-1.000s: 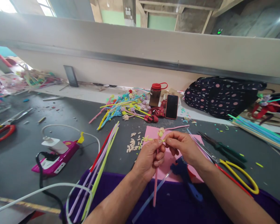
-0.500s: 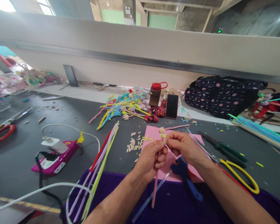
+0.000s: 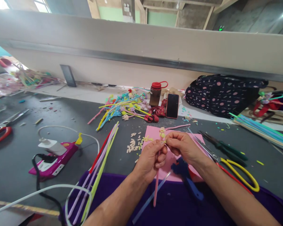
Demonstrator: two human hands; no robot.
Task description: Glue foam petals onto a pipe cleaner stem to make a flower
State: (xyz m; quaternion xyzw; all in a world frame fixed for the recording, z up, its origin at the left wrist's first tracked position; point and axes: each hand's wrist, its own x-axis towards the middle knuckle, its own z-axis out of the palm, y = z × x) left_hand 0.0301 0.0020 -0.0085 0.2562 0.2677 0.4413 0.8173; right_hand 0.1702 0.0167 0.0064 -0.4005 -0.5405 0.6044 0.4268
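My left hand (image 3: 151, 158) is closed around a pink stick (image 3: 156, 190) that hangs down toward my lap. At the stick's top sit small cream and yellow foam flowers (image 3: 162, 132). My right hand (image 3: 182, 145) pinches a tiny yellow piece against the stick just below those flowers, fingertips touching my left thumb. Both hands hover over a pink sheet (image 3: 155, 133) on the dark table. Small cream cut pieces (image 3: 133, 145) lie left of the sheet.
A blue glue gun (image 3: 187, 177) lies under my right wrist. Yellow-handled scissors (image 3: 235, 174) and green pliers (image 3: 224, 148) lie to the right. Loose coloured sticks (image 3: 101, 158), a magenta power strip (image 3: 54, 157), finished flower stems (image 3: 122, 108), a red-capped bottle (image 3: 155, 93), phone (image 3: 172, 106) and spotted bag (image 3: 224, 94) surround.
My hands stay joined at the stick's top with only small finger shifts. The camera has tilted slightly, so everything sits a little lower left.
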